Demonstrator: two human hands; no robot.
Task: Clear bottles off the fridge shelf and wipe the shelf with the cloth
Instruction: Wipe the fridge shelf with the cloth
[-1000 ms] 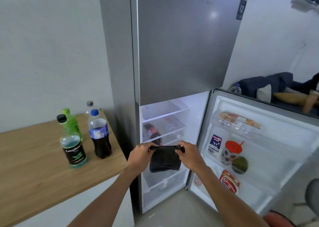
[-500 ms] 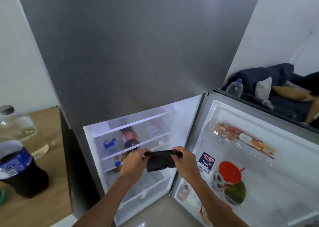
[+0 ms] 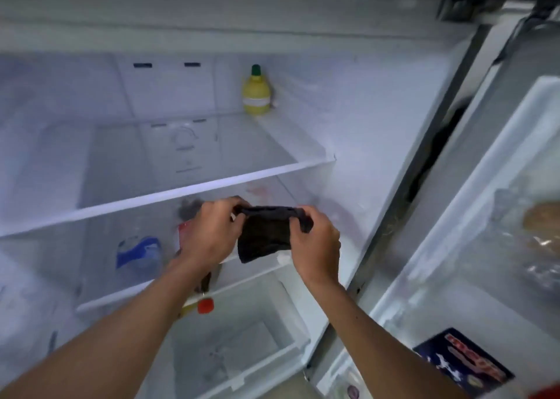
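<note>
While the dark cloth (image 3: 266, 236) is pinched along its top edge between the left hand (image 3: 209, 235) and the right hand (image 3: 315, 244), both closed on it, it hangs before the lower shelf, below the upper glass shelf (image 3: 169, 197). A yellow bottle (image 3: 256, 92) is left at twelve o'clock on that shelf and could be knocked over if wiping begins before it is removed. At nine o'clock, a blue-labelled bottle (image 3: 138, 254) is blurred, and others are hidden behind the left hand.

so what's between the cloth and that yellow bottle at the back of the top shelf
In the head view, only bare glass shelf and its white front edge lie between the dark cloth, held in both hands, and the yellow bottle.
</note>
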